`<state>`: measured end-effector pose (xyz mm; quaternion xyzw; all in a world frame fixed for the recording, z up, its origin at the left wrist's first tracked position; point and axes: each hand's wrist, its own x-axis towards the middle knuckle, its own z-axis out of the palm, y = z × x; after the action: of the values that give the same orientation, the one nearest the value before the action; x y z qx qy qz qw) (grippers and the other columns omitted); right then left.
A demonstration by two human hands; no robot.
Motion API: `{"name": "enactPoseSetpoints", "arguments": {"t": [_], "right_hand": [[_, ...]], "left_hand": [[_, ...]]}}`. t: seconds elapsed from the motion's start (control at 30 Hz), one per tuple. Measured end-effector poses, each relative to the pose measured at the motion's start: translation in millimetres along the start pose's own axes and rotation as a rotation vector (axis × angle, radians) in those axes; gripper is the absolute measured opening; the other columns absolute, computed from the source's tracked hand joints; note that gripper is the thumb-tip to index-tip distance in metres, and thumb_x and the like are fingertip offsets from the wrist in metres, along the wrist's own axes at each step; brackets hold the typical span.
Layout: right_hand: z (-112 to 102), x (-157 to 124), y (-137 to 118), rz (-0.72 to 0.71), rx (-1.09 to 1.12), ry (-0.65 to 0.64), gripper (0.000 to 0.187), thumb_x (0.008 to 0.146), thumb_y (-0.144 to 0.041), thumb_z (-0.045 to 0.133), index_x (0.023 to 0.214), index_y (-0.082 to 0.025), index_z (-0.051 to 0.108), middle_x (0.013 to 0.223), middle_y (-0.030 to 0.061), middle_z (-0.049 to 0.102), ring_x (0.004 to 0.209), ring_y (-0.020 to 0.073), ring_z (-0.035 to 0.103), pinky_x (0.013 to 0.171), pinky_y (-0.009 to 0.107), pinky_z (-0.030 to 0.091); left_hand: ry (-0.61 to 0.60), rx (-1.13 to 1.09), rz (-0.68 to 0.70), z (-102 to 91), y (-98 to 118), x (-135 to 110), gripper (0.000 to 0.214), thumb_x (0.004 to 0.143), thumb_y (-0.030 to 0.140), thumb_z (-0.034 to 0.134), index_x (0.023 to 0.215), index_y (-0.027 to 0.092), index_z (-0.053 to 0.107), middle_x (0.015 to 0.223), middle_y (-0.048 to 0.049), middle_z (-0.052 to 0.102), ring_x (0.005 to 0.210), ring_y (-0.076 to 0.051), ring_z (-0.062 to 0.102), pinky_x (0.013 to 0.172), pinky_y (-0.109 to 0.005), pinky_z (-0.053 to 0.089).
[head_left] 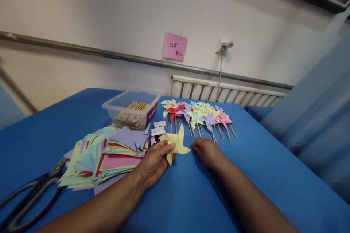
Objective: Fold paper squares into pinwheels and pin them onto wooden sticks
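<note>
My left hand (154, 164) pinches the lower edge of a yellow folded paper pinwheel (176, 143) that rests on the blue cloth (191, 196). My right hand (207, 151) lies just right of the pinwheel, fingers curled down against the cloth; whether anything is under them is hidden. A row of several finished paper pinwheels on wooden sticks (198, 116) lies beyond both hands.
A pile of cut coloured paper squares (106, 154) sits left of my left hand, with large black scissors (30, 196) at the far left. A clear plastic box of wooden sticks (132, 111) and small white boxes (158, 128) stand behind. A radiator runs along the wall.
</note>
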<state>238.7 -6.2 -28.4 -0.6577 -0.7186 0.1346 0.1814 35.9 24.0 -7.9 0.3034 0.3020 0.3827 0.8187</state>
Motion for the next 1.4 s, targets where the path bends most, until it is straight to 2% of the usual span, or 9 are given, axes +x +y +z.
{"name": "enactPoseSetpoints", "arguments": {"t": [0.2, 0.37, 0.63, 1.0, 1.23, 1.4], "right_hand": [[-4.9, -3.0, -4.6, -0.028, -0.019, -0.008, 0.02, 0.085, -0.015, 0.047, 0.092, -0.019, 0.066, 0.094, 0.0054, 0.067, 0.09, 0.0161, 0.059, 0.078, 0.023, 0.039], [-4.5, -2.3, -3.6, -0.047, -0.013, 0.0, 0.019, 0.085, -0.015, 0.048, 0.09, -0.018, 0.066, 0.095, 0.0057, 0.064, 0.09, 0.0153, 0.059, 0.077, 0.022, 0.039], [-8.6, -4.2, -0.5, 0.062, -0.025, 0.053, 0.015, 0.083, -0.017, 0.05, 0.086, -0.017, 0.064, 0.086, 0.0048, 0.066, 0.08, 0.0152, 0.058, 0.07, 0.022, 0.038], [-0.1, -1.4, -1.9, 0.033, 0.009, 0.031, 0.015, 0.083, -0.02, 0.051, 0.081, -0.018, 0.065, 0.086, 0.0049, 0.066, 0.08, 0.0158, 0.058, 0.07, 0.023, 0.037], [-0.6, -4.9, -5.9, -0.037, 0.096, -0.056, 0.012, 0.082, -0.019, 0.053, 0.075, -0.018, 0.063, 0.077, 0.0003, 0.065, 0.071, 0.0117, 0.057, 0.062, 0.019, 0.037], [2.0, -3.7, -4.8, 0.024, 0.085, -0.026, 0.008, 0.078, -0.018, 0.054, 0.076, -0.018, 0.063, 0.078, 0.001, 0.064, 0.071, 0.0122, 0.055, 0.062, 0.02, 0.035]], "left_hand": [[-0.035, -0.004, -0.006, -0.7, -0.3, 0.2, 0.009, 0.071, 0.01, 0.068, 0.079, 0.011, 0.063, 0.074, -0.0058, 0.069, 0.061, -0.013, 0.063, 0.058, -0.023, 0.053], [-0.01, 0.008, 0.008, 0.5, -0.3, -0.2, 0.009, 0.071, 0.009, 0.068, 0.078, 0.012, 0.063, 0.071, -0.0039, 0.068, 0.059, -0.011, 0.062, 0.057, -0.022, 0.052], [0.016, 0.012, -0.002, -0.2, 0.4, 0.5, 0.011, 0.07, 0.009, 0.069, 0.078, 0.012, 0.062, 0.072, -0.0041, 0.067, 0.059, -0.011, 0.062, 0.056, -0.022, 0.053], [0.013, 0.027, 0.02, -1.6, -1.3, 1.4, 0.009, 0.07, 0.01, 0.069, 0.076, 0.012, 0.062, 0.072, -0.0033, 0.066, 0.06, -0.011, 0.061, 0.057, -0.021, 0.053], [-0.018, 0.061, 0.018, -2.9, -3.2, 0.2, 0.01, 0.072, 0.013, 0.068, 0.08, 0.012, 0.063, 0.074, -0.0042, 0.066, 0.061, -0.011, 0.061, 0.058, -0.022, 0.052], [-0.031, 0.054, 0.016, -3.6, -4.0, 0.4, 0.012, 0.071, 0.014, 0.07, 0.08, 0.012, 0.063, 0.074, -0.0045, 0.067, 0.062, -0.012, 0.061, 0.059, -0.023, 0.051]]}}
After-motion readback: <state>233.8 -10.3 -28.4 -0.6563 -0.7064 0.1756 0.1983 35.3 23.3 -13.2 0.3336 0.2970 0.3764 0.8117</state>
